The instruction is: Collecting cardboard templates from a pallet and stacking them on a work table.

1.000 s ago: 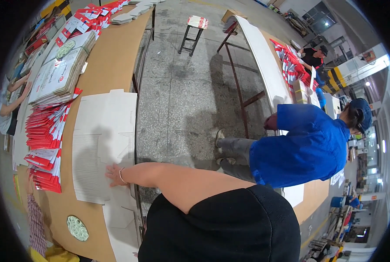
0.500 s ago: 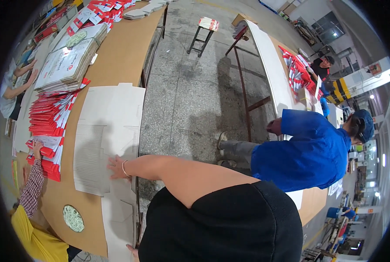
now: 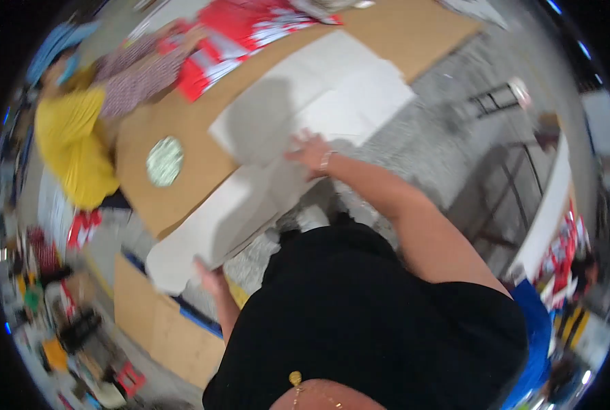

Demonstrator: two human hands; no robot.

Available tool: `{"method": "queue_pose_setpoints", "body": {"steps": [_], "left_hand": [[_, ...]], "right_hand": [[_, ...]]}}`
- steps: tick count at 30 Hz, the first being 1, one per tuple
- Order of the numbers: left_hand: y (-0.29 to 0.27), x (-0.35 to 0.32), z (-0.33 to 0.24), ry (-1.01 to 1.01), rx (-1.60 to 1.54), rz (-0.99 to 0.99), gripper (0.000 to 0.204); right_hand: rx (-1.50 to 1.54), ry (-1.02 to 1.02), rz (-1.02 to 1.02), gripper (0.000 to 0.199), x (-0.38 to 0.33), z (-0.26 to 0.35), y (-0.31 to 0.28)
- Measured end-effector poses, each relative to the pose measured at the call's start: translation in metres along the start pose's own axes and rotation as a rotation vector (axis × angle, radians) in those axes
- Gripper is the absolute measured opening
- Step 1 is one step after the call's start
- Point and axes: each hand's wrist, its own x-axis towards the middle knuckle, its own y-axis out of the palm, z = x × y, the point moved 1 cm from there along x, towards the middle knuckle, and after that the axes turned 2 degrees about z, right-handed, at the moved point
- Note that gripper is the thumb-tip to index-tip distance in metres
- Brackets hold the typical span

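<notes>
A pale flat die-cut cardboard blank [image 3: 360, 96] lies along the near edge of the brown-topped table. Its lower part [image 3: 189, 239] sticks out past the table corner toward my left side. On the blank, near its narrow middle, my right hand [image 3: 310, 152] rests with its fingers spread; a bracelet circles the wrist. At the near edge of the overhanging end is my left hand [image 3: 213, 279]. Motion blurs its fingers, and I cannot tell whether they grip the cardboard.
A coiled bundle of pale green cord [image 3: 164, 161] lies on the brown table surface [image 3: 134, 137]. Across it, a person in yellow [image 3: 72, 137] handles red-and-white packages [image 3: 230, 41]. A stool [image 3: 500, 99] stands at the right. Below left is a brown board [image 3: 161, 328].
My view has swung toward the left and turned, so the table now slants across it. My left hand and the blank's overhanging end have come fully into sight. My right hand stays on the cardboard.
</notes>
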Motion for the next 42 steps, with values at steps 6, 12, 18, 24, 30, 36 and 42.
{"method": "queue_pose_setpoints", "body": {"steps": [6,12,18,24,30,36,42], "left_hand": [[-0.047,0.016,0.009,0.437,0.800,-0.134,0.057],[0.079,-0.035,-0.056,0.942,1.275,-0.026,0.056],[-0.027,0.007,0.003,-0.022,0.016,-0.126,0.056],[-0.024,0.021,0.001,0.853,0.926,-0.242,0.059],[0.043,-0.013,-0.038,0.601,1.304,-0.057,0.055],[-0.026,0.008,-0.009,-0.200,0.254,-0.062,0.046],[0.037,0.000,-0.026,1.043,1.466,-0.261,0.059]], "right_hand": [[0.003,-0.095,-0.055,0.099,0.014,0.018,0.003],[-0.047,-0.025,-0.056,0.098,0.012,0.002,0.013],[-0.040,-0.058,-0.043,0.100,0.016,0.010,0.009],[-0.025,-0.077,-0.050,0.102,0.020,0.020,0.008],[-0.054,-0.030,-0.032,0.102,0.014,0.001,0.012],[-0.042,-0.031,-0.011,0.102,0.011,-0.004,0.010],[-0.053,-0.024,-0.018,0.101,0.014,-0.009,0.016]]}}
